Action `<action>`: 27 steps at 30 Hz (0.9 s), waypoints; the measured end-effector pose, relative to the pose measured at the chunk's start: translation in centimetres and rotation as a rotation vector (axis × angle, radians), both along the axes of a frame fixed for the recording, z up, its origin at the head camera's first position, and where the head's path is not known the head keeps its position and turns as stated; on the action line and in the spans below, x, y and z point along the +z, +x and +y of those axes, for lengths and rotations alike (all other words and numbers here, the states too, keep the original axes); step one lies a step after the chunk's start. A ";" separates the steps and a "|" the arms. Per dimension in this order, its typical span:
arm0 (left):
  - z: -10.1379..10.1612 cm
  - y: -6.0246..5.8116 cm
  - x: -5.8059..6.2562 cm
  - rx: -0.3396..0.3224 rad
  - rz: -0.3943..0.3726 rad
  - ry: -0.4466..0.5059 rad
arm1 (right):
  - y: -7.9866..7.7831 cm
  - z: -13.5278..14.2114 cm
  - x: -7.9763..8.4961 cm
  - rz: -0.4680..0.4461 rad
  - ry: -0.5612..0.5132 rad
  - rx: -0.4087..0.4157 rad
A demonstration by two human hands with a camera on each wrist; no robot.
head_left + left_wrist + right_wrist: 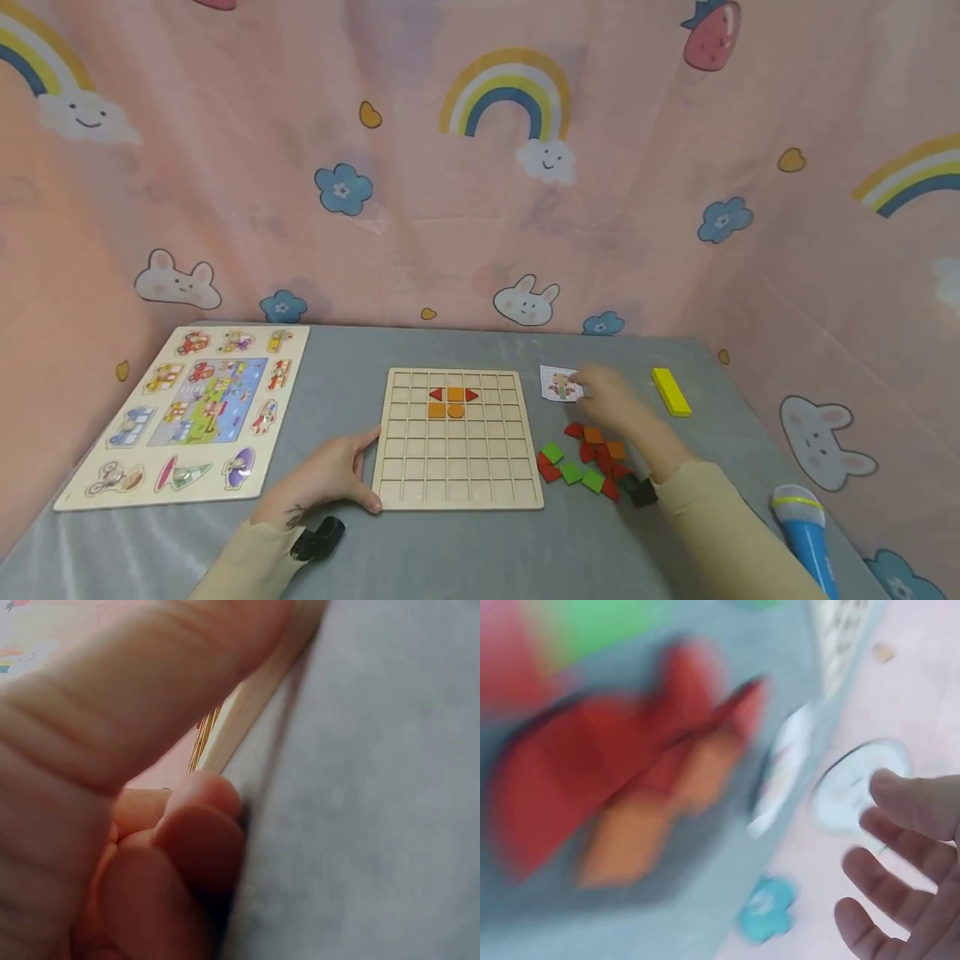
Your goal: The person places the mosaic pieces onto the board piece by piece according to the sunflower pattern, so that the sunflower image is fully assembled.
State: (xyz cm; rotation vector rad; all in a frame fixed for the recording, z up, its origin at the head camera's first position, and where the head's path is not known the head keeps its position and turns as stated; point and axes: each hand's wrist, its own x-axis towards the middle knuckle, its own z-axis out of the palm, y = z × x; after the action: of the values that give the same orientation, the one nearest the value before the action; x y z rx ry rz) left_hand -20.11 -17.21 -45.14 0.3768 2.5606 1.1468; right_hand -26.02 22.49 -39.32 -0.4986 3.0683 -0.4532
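A square wooden grid board (pixel 457 492) lies on the grey table. Near its upper middle sit two orange squares, an orange disc and two red triangles. My left hand (pixel 330 477) touches the board's left edge with thumb and forefinger; in the left wrist view, its other fingers (pixel 202 844) bend loosely beside the board. Over the right edge of a small printed card (pixel 557 385) hovers my right hand (pixel 609 400). The right wrist view shows that hand's fingers (pixel 885 881) apart and loosely bent, holding nothing. Between card and right sleeve lie loose red, orange and green pieces (pixel 592 481).
At the left lies a large picture puzzle board (pixel 281 417). A yellow block (pixel 671 392) rests beyond the right hand, and a blue toy microphone (pixel 806 533) lies at the right edge. Behind the table hangs a pink printed cloth (pixel 420 250).
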 end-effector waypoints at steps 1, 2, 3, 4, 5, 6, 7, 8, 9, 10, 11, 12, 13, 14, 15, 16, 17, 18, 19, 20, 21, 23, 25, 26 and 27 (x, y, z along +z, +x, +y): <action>0.0 0.0 0.0 -0.001 -0.001 0.000 | 0.4 1.0 -0.3 -0.047 0.016 -0.022; -0.1 0.0 -0.1 -0.004 -0.004 0.001 | 1.0 1.9 -0.5 -0.094 0.031 -0.039; -0.1 0.0 -0.1 -0.006 -0.006 0.000 | 1.5 2.7 -0.8 -0.134 0.039 -0.048; -0.1 0.0 -0.1 -0.009 -0.008 0.000 | 2.1 3.3 -1.1 -0.164 0.055 -0.055; -0.1 0.0 -0.1 -0.009 -0.012 0.003 | 2.6 3.9 -1.3 -0.192 0.060 -0.060; -0.1 0.0 -0.1 -0.008 -0.013 0.004 | 3.1 4.4 -1.5 -0.211 0.063 -0.058; 0.0 0.0 -0.1 -0.004 -0.016 0.007 | 3.6 4.8 -1.8 -0.212 0.074 -0.045; 0.0 0.0 0.0 0.000 -0.019 0.009 | 4.0 5.1 -2.0 -0.199 0.083 -0.031; 0.0 0.0 0.0 0.005 -0.020 0.009 | 4.4 5.4 -2.3 -0.179 0.091 -0.022; 0.1 0.0 0.1 0.009 -0.021 0.009 | 4.7 5.6 -2.5 -0.158 0.099 -0.014; 0.1 0.0 0.1 0.013 -0.020 0.009 | 4.9 5.7 -2.6 -0.139 0.103 -0.012; 0.1 0.0 0.1 0.018 -0.020 0.008 | 5.1 5.7 -2.8 -0.118 0.108 -0.011; 0.1 0.0 0.1 0.020 -0.020 0.006 | 5.2 5.7 -2.9 -0.104 0.116 -0.016; 0.1 0.0 0.1 0.021 -0.020 0.005 | 5.2 5.7 -2.9 -0.096 0.117 -0.025; 0.1 0.0 0.1 0.017 -0.015 0.008 | 5.1 5.7 -3.0 -0.094 0.116 -0.028; 0.0 0.0 0.1 0.015 -0.017 0.009 | 4.9 5.7 -2.9 -0.106 0.111 -0.030; 0.0 0.0 0.0 0.013 -0.017 0.009 | 4.7 5.6 -2.7 -0.128 0.095 -0.035; 0.0 0.0 0.0 0.012 -0.018 0.008 | 4.5 5.5 -2.4 -0.152 0.075 -0.045; 0.0 0.0 0.0 0.011 -0.021 0.008 | 4.2 5.2 -2.0 -0.170 0.059 -0.047; 0.0 0.0 0.0 0.012 -0.024 0.007 | 3.9 4.9 -1.5 -0.184 0.042 -0.045; 0.0 0.0 0.0 0.012 -0.026 0.007 | 3.6 4.4 -1.0 -0.200 0.023 -0.047; 0.0 0.0 0.0 0.015 -0.028 0.001 | 2.9 2.8 0.1 -0.213 0.001 -0.058; 0.1 0.0 0.1 0.017 -0.022 0.001 | 2.2 0.8 0.9 -0.187 -0.008 -0.030; 0.1 0.0 0.1 0.016 -0.019 0.003 | 1.8 -0.3 1.1 -0.169 -0.024 -0.006; 0.1 0.0 0.1 0.015 -0.016 0.005 | 1.4 -1.5 1.2 -0.154 -0.039 0.016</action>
State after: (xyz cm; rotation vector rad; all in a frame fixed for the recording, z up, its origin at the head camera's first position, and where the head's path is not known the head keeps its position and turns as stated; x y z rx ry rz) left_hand -20.07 -17.12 -45.05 0.3494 2.5514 1.1573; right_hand -24.57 21.02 -38.11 -0.4657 2.9118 -0.5261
